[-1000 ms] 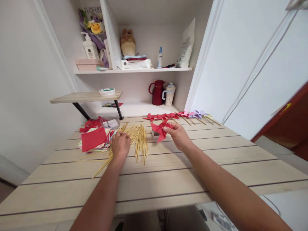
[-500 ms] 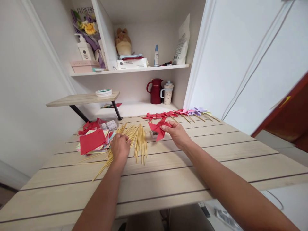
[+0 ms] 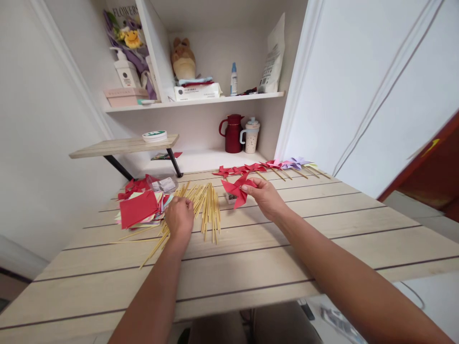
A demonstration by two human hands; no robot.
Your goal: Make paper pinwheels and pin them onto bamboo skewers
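Between the thumb and fingers of my right hand (image 3: 267, 196) is a red paper pinwheel (image 3: 236, 190), raised above the table. A small clear box (image 3: 230, 198) with tiny dark pieces sits partly hidden behind it. My left hand (image 3: 180, 216) rests low among thin wooden sticks (image 3: 211, 210), its fingers curled together; whether a stick is pinched in them is hidden. Left of that hand lies a stack of coloured paper squares with a red sheet (image 3: 138, 210) on top. Finished red pinwheels (image 3: 253, 168) and purple pinwheels (image 3: 296, 164) on sticks line the table's back edge.
A small raised wooden stand (image 3: 124, 145) with black legs holds a round white tape roll (image 3: 154, 136). Behind the table are a dark red jug (image 3: 234, 134) and a speckled cup (image 3: 251, 136). A clear packet (image 3: 163, 184) lies beside more red paper (image 3: 134, 187).
My left hand's fingers have drawn closer together over the sticks. My right hand keeps the pinwheel almost in place. The view has shifted slightly.
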